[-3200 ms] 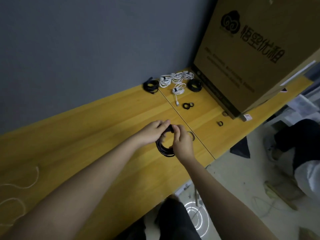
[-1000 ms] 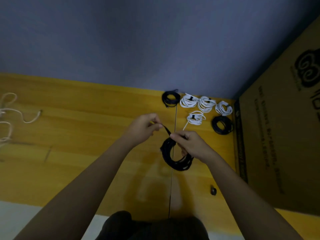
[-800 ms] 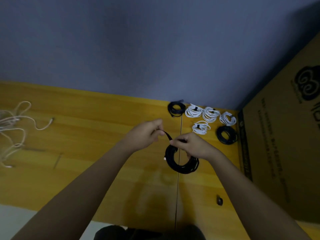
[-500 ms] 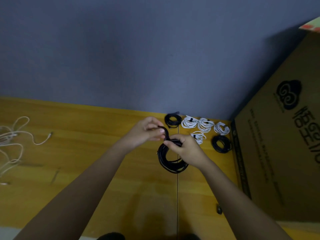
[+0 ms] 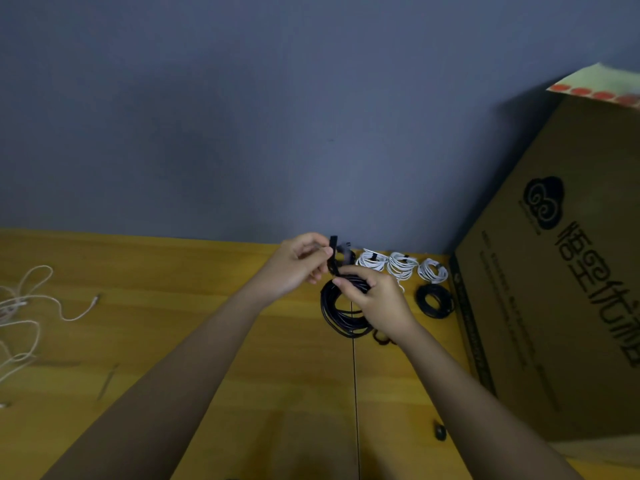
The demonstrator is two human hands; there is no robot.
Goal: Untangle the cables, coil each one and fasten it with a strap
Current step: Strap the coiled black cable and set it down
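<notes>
Your right hand (image 5: 377, 303) is curled around the top of a black cable wound into a round coil (image 5: 341, 315), thumb and fingers closed on the bundled strands, so the coil hangs from your grip just above the yellow wooden tabletop (image 5: 194, 327), over the dark seam where two boards meet. Your left hand (image 5: 298, 263) sits just beside it, a little higher, with its fingertips pinched on the free end of a narrow black strap (image 5: 333, 254); the strap stands nearly upright from your pinch and runs down to the coil at the spot where your right thumb presses. Whether the strap already passes fully around the strands I cannot tell, since your fingers cover that point. Behind your hands, against the grey-blue wall (image 5: 277, 116), lie three small white cable coils (image 5: 401, 266) in a row, each bound with a dark strap, and another black coil (image 5: 435, 301) rests flat just to their right, near the base of a large brown cardboard box (image 5: 554, 289) printed with a black cloud logo. At the far left edge of the table, well apart from your hands, a loose white cable (image 5: 24, 313) sprawls uncoiled. A small dark object (image 5: 440, 433) lies near the front of the table beside the box; it is too small to identify.
</notes>
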